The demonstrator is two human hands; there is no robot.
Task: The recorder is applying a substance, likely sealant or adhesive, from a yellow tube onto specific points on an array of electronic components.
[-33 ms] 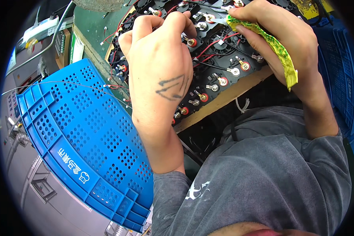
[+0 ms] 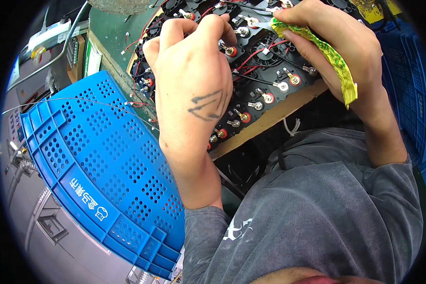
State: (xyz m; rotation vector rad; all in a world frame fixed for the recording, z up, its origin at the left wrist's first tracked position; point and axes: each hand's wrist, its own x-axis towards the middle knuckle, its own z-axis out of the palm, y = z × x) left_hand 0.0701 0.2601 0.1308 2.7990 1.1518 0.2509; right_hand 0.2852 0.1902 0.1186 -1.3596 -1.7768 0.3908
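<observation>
Left hand: the left hand (image 2: pixel 189 75) is bending its fingers down over the panel, back turned up; from here I'm seeing only knuckles, so I cannot tell whether the fingertips are pinching anything.
Right hand: the right hand (image 2: pixel 345 47) is pinching a tube between thumb and forefinger, the other fingers folding in behind.
Tube: the crumpled yellow-green tube (image 2: pixel 338 66) is lying along the right palm, its flat tail sticking out below the thumb and its pale tip (image 2: pixel 262 25) pointing toward the left hand.
Terminal: a metal terminal (image 2: pixel 252 22) is sitting just beside that tip, between the hands; I cannot tell whether they are touching.
Panel: the black panel (image 2: pixel 280 97) is spreading beneath both hands, carrying fans (image 2: pixel 268 56) and red and black wires (image 2: pixel 245 60).
Wooden strip: a pale wooden strip (image 2: pixel 270 118) is running along the panel's edge, nearer the body than the fingers.
Bench: the green bench (image 2: pixel 111 28) is showing beyond the left hand.
Crate: a blue crate (image 2: pixel 104 128) is leaning left of the left forearm.
</observation>
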